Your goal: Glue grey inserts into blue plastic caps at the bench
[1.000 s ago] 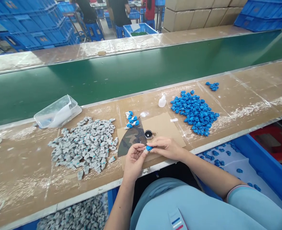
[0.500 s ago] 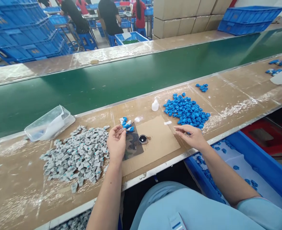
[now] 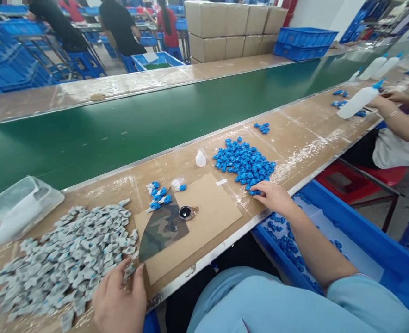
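My left hand (image 3: 121, 298) is at the right edge of a pile of small grey moulded pieces (image 3: 69, 259). Its thumb and fingers are apart, with a grey piece between their tips. My right hand (image 3: 272, 196) reaches the near edge of a heap of small blue pieces (image 3: 244, 159), its fingertips closed round one of them. Between the hands, a small round pot of dark liquid (image 3: 184, 212) stands on a cardboard sheet (image 3: 214, 212), beside a camouflage-patterned sheet (image 3: 163, 231). Several joined blue-and-white pieces (image 3: 161, 199) lie just behind.
A small white bottle (image 3: 200, 158) stands behind the cardboard. At left is a clear plastic tub (image 3: 20, 208). A green conveyor belt (image 3: 138, 120) runs behind the bench. A blue crate (image 3: 350, 231) sits below on the right, and a co-worker's arm (image 3: 399, 120) is beyond it.
My left hand has moved down and left to the grey pile. The right hand has gone to the blue heap. One more blue-and-white piece lies behind the cardboard. The view has swung right.
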Demonstrator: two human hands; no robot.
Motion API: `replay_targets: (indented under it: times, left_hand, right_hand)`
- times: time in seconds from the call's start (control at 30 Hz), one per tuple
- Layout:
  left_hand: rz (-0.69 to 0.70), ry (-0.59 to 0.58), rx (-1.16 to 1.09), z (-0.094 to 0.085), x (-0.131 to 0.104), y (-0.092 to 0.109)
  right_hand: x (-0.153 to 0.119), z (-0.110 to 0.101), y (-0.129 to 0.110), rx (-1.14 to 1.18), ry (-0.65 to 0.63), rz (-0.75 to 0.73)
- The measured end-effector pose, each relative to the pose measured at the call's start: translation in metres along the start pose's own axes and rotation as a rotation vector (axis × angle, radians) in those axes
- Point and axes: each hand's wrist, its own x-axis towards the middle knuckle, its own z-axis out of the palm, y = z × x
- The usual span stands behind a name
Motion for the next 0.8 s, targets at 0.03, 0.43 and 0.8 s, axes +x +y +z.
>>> replay_targets:
  times: [0.03,0.43,0.8]
  left_hand:
    - [0.026,-0.003,0.010,0.001,-0.003,-0.002]
    - [-0.315,0.015,-0.468,0.006,-0.014,0.012]
    - [-0.751,-0.292,-1.264,0.029,0.004,0.063]
  right_hand:
    - [0.001,0.001,-0.001,-0.024,-0.014,-0.016]
    - [0.015,0.010,-0.025,0.435,0.153,-0.093]
    - [0.032,0.046,-0.093,0.886,-0.012,-0.169]
